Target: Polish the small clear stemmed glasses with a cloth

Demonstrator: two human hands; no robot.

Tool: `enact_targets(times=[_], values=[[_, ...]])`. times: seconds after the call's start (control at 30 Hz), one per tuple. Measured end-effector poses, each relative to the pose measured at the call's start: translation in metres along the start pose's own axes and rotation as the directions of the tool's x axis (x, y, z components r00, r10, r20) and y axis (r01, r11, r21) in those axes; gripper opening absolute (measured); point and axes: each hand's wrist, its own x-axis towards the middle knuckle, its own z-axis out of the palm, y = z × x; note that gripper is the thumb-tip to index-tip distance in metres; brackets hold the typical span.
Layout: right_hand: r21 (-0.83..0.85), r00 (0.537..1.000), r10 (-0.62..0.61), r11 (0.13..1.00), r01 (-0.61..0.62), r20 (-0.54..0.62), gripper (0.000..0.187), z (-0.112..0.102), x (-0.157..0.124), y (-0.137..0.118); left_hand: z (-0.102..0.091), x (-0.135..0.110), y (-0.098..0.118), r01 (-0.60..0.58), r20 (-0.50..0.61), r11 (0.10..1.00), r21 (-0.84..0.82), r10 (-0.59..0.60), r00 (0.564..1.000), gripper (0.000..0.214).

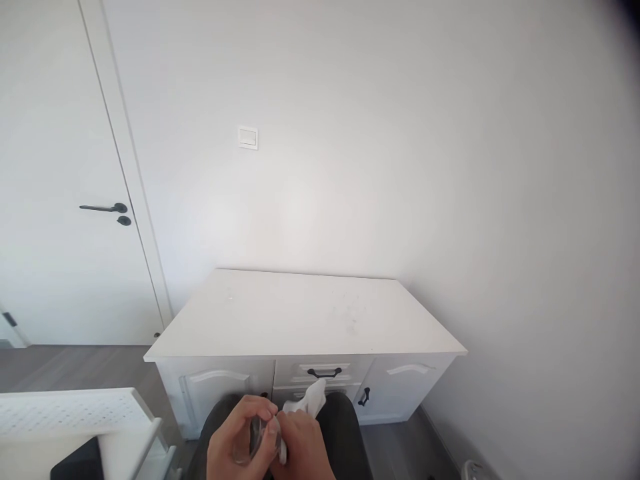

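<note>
Low in the head view, my left hand [231, 435] is closed around a small clear glass [256, 432], its fingers curled over the rim. Pressed up against it is my right hand [304, 441], which grips a crumpled white tissue [314, 397]. Part of the tissue sticks up above the knuckles, and a bit of white shows between the two hands. The glass is mostly covered by fingers, so its full shape is hidden. Both hands are over my dark-clothed lap, in front of a white cabinet [295, 320].
Dark handles [325, 373] are on the cabinet's front, and smudges mark its top. At lower left stands a white piece of furniture [75, 407] with a black object [79, 460] on it. A white door [60, 267] is at left; a light switch [248, 138] is on the wall.
</note>
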Motion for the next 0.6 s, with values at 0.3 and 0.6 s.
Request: enact_targets(times=[0.3,0.6], values=[[0.39,0.92,0.171,0.92,-0.022,-0.353,0.023,-0.029,-0.007,0.006,-0.007,-0.004,0.008,-0.248,0.028,0.946,0.207,0.248,0.968,0.01],[0.113,0.996,0.056,0.992,-0.064,0.071,0.02,-0.019,-0.009,0.003,0.007,-0.001,-0.016,-0.422,0.334,0.814,0.398,0.3,0.893,0.013]])
